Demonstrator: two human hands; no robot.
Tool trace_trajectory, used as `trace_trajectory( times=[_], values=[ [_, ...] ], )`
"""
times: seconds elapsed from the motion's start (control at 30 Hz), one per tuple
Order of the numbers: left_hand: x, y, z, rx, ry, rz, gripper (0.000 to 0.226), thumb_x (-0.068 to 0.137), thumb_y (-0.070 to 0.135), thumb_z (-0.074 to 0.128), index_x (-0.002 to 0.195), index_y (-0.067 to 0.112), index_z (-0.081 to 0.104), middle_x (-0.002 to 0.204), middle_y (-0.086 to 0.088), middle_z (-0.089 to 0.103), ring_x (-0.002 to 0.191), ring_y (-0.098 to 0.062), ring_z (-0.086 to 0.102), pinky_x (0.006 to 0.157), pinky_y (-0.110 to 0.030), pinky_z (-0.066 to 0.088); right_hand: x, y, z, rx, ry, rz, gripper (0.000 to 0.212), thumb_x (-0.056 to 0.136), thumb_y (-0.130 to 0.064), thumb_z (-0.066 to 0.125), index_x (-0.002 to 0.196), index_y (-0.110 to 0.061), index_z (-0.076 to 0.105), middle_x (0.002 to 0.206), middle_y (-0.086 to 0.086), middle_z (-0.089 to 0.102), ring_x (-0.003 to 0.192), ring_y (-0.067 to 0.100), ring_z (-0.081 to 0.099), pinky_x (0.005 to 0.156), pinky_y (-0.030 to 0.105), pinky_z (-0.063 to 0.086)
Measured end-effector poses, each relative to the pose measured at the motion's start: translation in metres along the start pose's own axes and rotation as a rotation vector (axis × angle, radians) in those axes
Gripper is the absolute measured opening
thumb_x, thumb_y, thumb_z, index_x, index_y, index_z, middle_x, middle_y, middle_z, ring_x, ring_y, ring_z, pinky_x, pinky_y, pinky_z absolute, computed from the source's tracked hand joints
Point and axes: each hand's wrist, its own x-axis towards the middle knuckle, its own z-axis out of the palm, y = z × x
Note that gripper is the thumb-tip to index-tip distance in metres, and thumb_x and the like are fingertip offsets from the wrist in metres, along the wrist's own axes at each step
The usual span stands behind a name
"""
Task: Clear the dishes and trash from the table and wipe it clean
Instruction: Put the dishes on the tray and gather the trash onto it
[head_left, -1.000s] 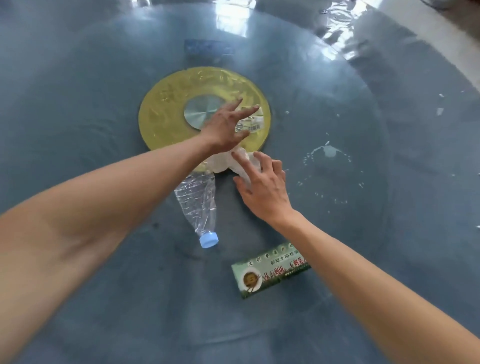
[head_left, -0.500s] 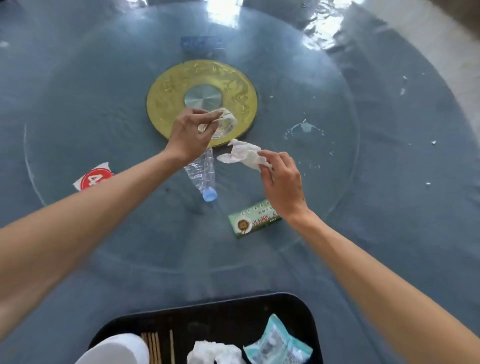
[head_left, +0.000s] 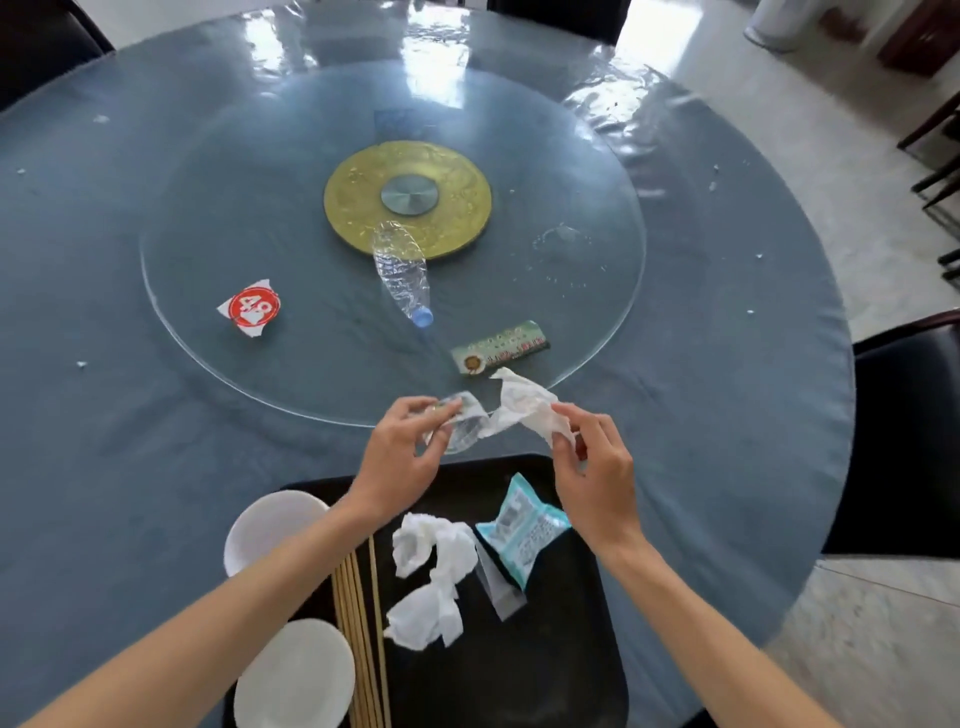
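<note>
Left hand (head_left: 400, 457) pinches a clear crumpled wrapper (head_left: 460, 426) between thumb and fingers; right hand (head_left: 597, 467) pinches a crumpled white tissue (head_left: 522, 402) the same way. Wrapper and tissue touch between the two hands, which hang above the far edge of a black tray (head_left: 571, 649) at the near side of the worktop (head_left: 104, 415). On the tray: two white bowls, one (head_left: 270, 530) at its far left corner and one (head_left: 293, 675) nearer, both partly hidden by the left forearm; a bundle of wooden sticks (head_left: 358, 623) just right of the bowls; a wad of white tissues (head_left: 431, 582) at centre; a teal packet (head_left: 519, 530) just right of the wad, below the right hand. Beyond the hands, a glass turntable (head_left: 260, 208) lies on the blue-covered worktop, with a gold disc (head_left: 457, 176) at its centre. On the glass: a flattened clear bottle (head_left: 402, 270) with a blue cap pointing toward the viewer, its base overlapping the disc; a green box (head_left: 498, 348) near the glass's near rim, just beyond the tissue; a torn red-and-white label (head_left: 252, 312) at left, well apart from the bottle. Small white crumbs (head_left: 750, 312) dot the cloth.
</note>
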Motion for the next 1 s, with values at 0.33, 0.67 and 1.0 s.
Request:
trace_trajectory(
  times=[0.33, 0.67, 1.0],
  values=[
    [-0.073, -0.026, 0.05, 0.151, -0.134, -0.096, 0.039, 0.104, 0.026, 0.054, 0.142, 0.028, 0.058, 0.139, -0.003, 0.053, 0.127, -0.019, 0.053, 0.104, -0.032, 0.048, -0.151, 0.047, -0.013, -0.03, 0.026, 0.285, 0.033, 0.099, -0.007, 0.064, 0.128, -0.023, 0.064, 0.096, -0.009, 0.056, 0.085, 0.005, 0.059, 0.066, 0.013, 0.047],
    [-0.087, -0.025, 0.069, 0.63, -0.415, -0.012, 0.062, 0.102, 0.057, 0.037, 0.159, 0.038, 0.021, 0.169, 0.011, 0.015, 0.157, -0.019, 0.002, 0.123, -0.043, 0.022, -0.191, 0.068, 0.006, -0.193, -0.122, 0.384, 0.048, 0.094, -0.037, 0.071, 0.138, -0.026, 0.055, 0.118, -0.009, 0.049, 0.09, 0.012, 0.061, 0.068, 0.025, 0.05],
    [-0.067, -0.021, 0.058, 0.605, -0.436, 0.062, 0.071, 0.095, 0.072, 0.018, 0.159, 0.044, 0.006, 0.169, 0.011, 0.0, 0.155, -0.019, -0.014, 0.125, -0.049, 0.006, -0.14, 0.063, -0.01, -0.277, -0.05, 0.25, 0.052, 0.093, -0.049, 0.067, 0.139, -0.027, 0.055, 0.133, -0.004, 0.056, 0.116, 0.016, 0.055, 0.08, 0.035, 0.058]
  ],
)
